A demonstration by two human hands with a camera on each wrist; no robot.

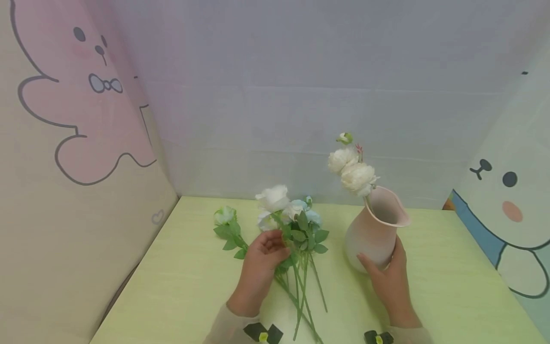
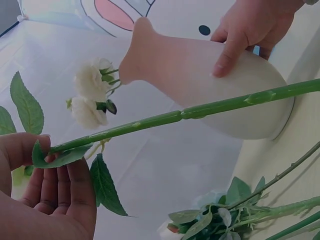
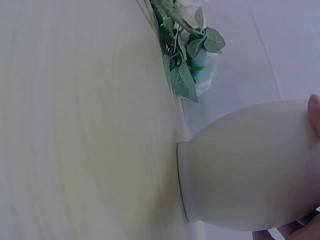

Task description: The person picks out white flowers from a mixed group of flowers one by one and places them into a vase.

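Note:
A pale pink vase (image 1: 375, 229) stands on the yellow-green table (image 1: 180, 286), with a stem of cream flowers (image 1: 352, 172) in its mouth. My right hand (image 1: 388, 274) grips the vase's lower body; its thumb shows on the vase (image 2: 200, 75) in the left wrist view, and the vase (image 3: 250, 170) fills the right wrist view. My left hand (image 1: 262, 263) pinches a green stem (image 2: 175, 116) of a white flower (image 1: 273, 198), lifted from a bunch of white and blue flowers (image 1: 301, 224) lying on the table.
A single pale green bud with leaves (image 1: 227, 224) lies left of the bunch. Cartoon-printed cloth walls (image 1: 77, 143) close in the table on the left, back and right. Bare tabletop lies at the front left and right of the vase.

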